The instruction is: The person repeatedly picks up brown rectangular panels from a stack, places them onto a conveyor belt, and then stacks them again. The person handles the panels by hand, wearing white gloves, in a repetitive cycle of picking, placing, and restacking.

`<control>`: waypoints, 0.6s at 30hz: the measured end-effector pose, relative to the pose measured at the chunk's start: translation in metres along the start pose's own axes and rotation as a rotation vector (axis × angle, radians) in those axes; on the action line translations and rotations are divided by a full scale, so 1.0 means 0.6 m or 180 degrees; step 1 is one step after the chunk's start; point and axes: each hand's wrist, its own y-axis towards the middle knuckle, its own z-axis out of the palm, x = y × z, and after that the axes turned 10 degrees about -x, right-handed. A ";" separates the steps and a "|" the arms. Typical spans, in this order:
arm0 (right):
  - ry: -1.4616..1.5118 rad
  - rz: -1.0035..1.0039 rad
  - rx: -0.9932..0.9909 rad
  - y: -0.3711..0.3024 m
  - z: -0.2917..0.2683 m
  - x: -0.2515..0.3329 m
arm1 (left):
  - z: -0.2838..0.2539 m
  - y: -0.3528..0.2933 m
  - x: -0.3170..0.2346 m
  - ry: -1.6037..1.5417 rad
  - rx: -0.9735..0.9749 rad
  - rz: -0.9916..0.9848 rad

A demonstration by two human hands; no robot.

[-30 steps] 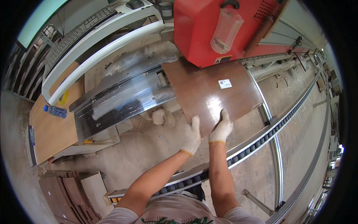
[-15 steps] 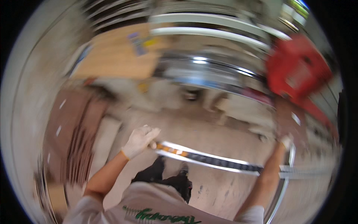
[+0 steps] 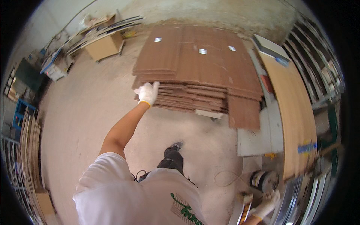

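Observation:
My left hand (image 3: pixel 147 93), in a white glove with a yellow cuff, is raised ahead of me with its fingers apart, holding nothing. It overlaps the near left edge of a stack of brown panels (image 3: pixel 202 69); whether it touches them I cannot tell. My right hand (image 3: pixel 267 205), also gloved, is low at the right, somewhat blurred, its fingers stretched out beside a dark round bucket (image 3: pixel 265 181). Just left of that wrist, the end of a metal channel with an orange-and-black inside (image 3: pixel 245 213) shows; nothing is clearly in the hand.
A long wooden-topped table (image 3: pixel 294 112) runs along the right, with a blue item (image 3: pixel 307 147) on it. Metal racks (image 3: pixel 313 62) stand behind it. Upright boards (image 3: pixel 30 150) lean at the left. Farther off stands a cart (image 3: pixel 104 45) loaded with long strips. Silvery metal profiles (image 3: pixel 296 202) lie lower right.
My view has swung left, bringing the brown panels ahead of me. My left hand has moved from beside the channel's end to the panel stack. The channel now shows only at the lower right.

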 end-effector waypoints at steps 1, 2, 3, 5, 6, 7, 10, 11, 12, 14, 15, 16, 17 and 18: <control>-0.0258 0.0060 0.0224 -0.038 0.142 0.001 | 0.013 0.065 0.049 -0.0086 -0.0372 -0.0324; -0.0427 -0.0020 0.0713 -0.079 0.282 0.003 | 0.022 0.127 0.095 -0.0316 -0.0444 -0.0498; -0.0683 -0.0254 0.1213 -0.122 0.414 0.004 | 0.033 0.180 0.129 -0.0108 -0.0580 -0.0604; -0.1061 -0.0867 0.2051 -0.208 0.655 0.001 | 0.054 0.261 0.177 0.0283 -0.0404 -0.0591; -0.1366 -0.1762 0.2434 -0.245 0.762 -0.003 | 0.060 0.291 0.189 0.0496 -0.0306 -0.0386; -0.1154 -0.1137 0.2940 -0.292 0.865 -0.013 | 0.074 0.322 0.199 0.0475 -0.0232 -0.0467; -0.1717 -0.1891 0.3521 -0.400 1.124 -0.037 | 0.098 0.380 0.217 0.1150 0.0447 0.0627; -0.1806 -0.2030 0.3418 -0.423 1.182 -0.041 | 0.105 0.392 0.217 0.1212 0.0553 0.0830; -0.2045 -0.1913 0.3400 -0.443 1.239 -0.044 | 0.108 0.401 0.217 0.1216 0.0696 0.1194; -0.2276 -0.0949 0.3515 -0.484 1.322 -0.048 | 0.107 0.406 0.206 0.1672 0.0804 0.1498; -0.2589 -0.1276 0.3330 -0.496 1.338 -0.047 | 0.104 0.403 0.196 0.1606 0.0962 0.1278; -0.2894 -0.1578 0.3161 -0.502 1.346 -0.045 | 0.094 0.393 0.189 0.1248 0.1008 0.1310; -0.2745 -0.1481 0.3019 -0.494 1.342 -0.040 | 0.088 0.383 0.174 0.1066 0.1019 0.1338; -0.2759 -0.1225 0.2884 -0.485 1.330 -0.038 | 0.082 0.367 0.162 0.0879 0.1043 0.1425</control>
